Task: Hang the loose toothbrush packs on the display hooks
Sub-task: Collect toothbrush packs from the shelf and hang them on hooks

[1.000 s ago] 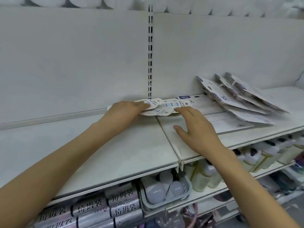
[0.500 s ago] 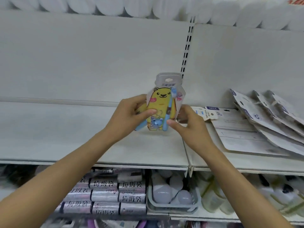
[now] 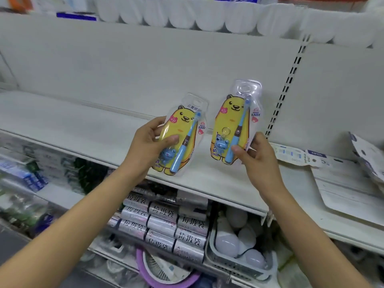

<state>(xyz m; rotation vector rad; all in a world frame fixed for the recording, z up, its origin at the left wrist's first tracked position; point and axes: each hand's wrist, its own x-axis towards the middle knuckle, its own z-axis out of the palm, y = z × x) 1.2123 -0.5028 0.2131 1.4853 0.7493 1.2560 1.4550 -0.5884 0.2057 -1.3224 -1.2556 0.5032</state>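
Holding one toothbrush pack in each hand, the person has both packs lifted in front of the shelf's back panel (image 3: 145,65), near the middle of the frame. The left hand (image 3: 148,146) grasps the left pack (image 3: 182,134) with its thumb pressed across the yellow bear front and the other fingers curled behind it. The right hand (image 3: 254,156) pinches the right pack (image 3: 234,121) at its lower right corner, thumb on the front near the foot of the blue brush. The right pack sits a little higher in the frame, and the two are apart, not touching.

Each pack has a clear tab at the top with a hang hole, and both holes are free: nothing passes through them. No display hook shows anywhere in the frame, only the slotted upright (image 3: 288,84) running down the right of the panel. So, judged from this, neither pack is hung yet and the hanging step has not begun; the packs are merely picked up and separated.

More flat carded packs (image 3: 301,156) lie on the shelf (image 3: 62,123) at the right edge of the frame; I cannot tell whether they are toothbrush packs that need hanging too. Below, at lower centre, sit rolls of rubbish bags (image 3: 162,223) and a basket of bulbs (image 3: 239,262), which have no part in the task.

What is left, as I judge it, is nearly everything: find the hooks, line up each hole, and slide the packs on.
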